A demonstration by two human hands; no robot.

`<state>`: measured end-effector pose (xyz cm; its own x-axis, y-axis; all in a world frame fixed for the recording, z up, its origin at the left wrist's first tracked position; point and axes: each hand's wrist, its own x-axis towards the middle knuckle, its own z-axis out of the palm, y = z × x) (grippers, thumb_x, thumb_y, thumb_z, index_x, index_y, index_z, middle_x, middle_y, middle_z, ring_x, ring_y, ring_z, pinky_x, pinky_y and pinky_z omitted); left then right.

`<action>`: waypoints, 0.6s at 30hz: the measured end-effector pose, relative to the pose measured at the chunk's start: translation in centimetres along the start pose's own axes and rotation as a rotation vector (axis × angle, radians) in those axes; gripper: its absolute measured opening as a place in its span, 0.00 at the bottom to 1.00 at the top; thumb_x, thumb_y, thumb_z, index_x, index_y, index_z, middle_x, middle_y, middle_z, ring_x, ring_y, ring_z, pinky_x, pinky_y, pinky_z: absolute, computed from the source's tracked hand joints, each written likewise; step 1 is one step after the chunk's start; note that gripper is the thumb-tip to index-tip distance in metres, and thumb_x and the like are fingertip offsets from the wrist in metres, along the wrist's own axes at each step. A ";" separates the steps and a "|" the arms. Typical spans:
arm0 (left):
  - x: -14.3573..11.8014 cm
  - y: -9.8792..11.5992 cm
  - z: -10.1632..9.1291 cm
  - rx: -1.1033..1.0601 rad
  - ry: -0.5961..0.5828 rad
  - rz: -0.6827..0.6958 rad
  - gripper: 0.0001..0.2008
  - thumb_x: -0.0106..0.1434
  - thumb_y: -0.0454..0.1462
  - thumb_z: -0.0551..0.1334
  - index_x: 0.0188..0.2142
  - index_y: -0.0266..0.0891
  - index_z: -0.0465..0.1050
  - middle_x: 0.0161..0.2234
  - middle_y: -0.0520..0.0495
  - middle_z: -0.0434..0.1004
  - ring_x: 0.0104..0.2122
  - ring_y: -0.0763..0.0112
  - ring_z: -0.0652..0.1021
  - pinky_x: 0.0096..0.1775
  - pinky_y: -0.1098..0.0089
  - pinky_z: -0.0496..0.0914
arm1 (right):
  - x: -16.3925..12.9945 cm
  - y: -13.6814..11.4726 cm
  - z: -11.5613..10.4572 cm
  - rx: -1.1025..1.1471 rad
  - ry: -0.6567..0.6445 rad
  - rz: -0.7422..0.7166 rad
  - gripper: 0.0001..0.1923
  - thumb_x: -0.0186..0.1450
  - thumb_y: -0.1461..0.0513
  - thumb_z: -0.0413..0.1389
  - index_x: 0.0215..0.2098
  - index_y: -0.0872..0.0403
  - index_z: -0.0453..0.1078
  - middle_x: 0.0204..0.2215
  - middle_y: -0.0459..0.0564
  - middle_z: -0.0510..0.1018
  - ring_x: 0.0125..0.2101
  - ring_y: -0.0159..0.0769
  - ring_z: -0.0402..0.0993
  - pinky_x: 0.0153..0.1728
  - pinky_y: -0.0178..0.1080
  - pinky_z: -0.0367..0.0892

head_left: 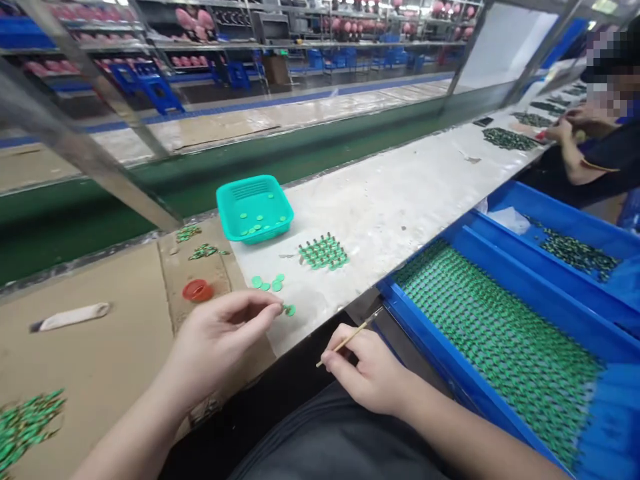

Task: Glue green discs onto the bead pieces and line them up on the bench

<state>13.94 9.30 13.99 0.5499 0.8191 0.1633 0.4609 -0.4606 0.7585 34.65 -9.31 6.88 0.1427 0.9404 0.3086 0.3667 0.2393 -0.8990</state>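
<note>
Over the near edge of the table, my left hand (pixel 225 333) pinches a small brown piece with a round green disc (pixel 291 310) at its end. My right hand (pixel 370 367) is closed around a thin wooden-handled brush (pixel 350 339), its tip pointing up and to the right. Several loose green discs (pixel 277 285) lie just beyond my left fingertips. Farther back, green discs with dark upright pegs stand in a close-set group (pixel 324 252). Behind them a turquoise basin (pixel 256 233) holds several more discs. An orange-red cap-like dish (pixel 197 290) is left of these.
Cardboard on the left bears a white tube-like object (pixel 70 317) and piles of green and brown pieces (pixel 30 427). At right, blue trays (pixel 470 333) hold rows of green pieces and darker ones. A co-worker (pixel 595 140) sits at far right. A metal post (pixel 95 147) slants at left.
</note>
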 end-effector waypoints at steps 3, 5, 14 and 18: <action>3.4 0.8 3.2 0.072 -0.080 0.147 0.18 0.73 0.55 0.68 0.38 0.48 0.91 0.38 0.46 0.93 0.37 0.60 0.88 0.40 0.65 0.81 | -1.2 0.3 -1.2 0.009 0.036 0.046 0.13 0.84 0.59 0.61 0.39 0.49 0.78 0.32 0.46 0.85 0.31 0.36 0.83 0.35 0.36 0.75; 5.3 1.0 5.0 0.118 -0.059 0.192 0.17 0.74 0.53 0.67 0.40 0.48 0.92 0.40 0.45 0.90 0.41 0.59 0.87 0.46 0.62 0.81 | -1.6 0.5 -1.8 0.013 0.041 0.066 0.14 0.85 0.58 0.61 0.39 0.49 0.77 0.33 0.47 0.85 0.32 0.38 0.84 0.37 0.37 0.76; 7.5 0.0 7.8 0.217 -0.051 0.254 0.16 0.78 0.50 0.66 0.43 0.49 0.92 0.37 0.47 0.81 0.41 0.59 0.83 0.48 0.60 0.77 | -1.7 0.8 -3.1 0.020 0.056 0.112 0.12 0.84 0.60 0.61 0.39 0.48 0.77 0.33 0.47 0.85 0.32 0.38 0.83 0.37 0.38 0.74; 7.6 -0.3 7.9 0.224 -0.042 0.263 0.17 0.78 0.50 0.66 0.45 0.49 0.93 0.37 0.47 0.81 0.40 0.59 0.82 0.48 0.60 0.77 | -1.7 0.9 -3.1 0.034 0.051 0.114 0.12 0.83 0.60 0.61 0.40 0.48 0.77 0.33 0.46 0.85 0.32 0.38 0.83 0.37 0.37 0.74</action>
<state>23.52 12.96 10.03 0.6960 0.6499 0.3054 0.4384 -0.7214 0.5361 37.63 -11.46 6.48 0.2287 0.9487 0.2184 0.3144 0.1404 -0.9389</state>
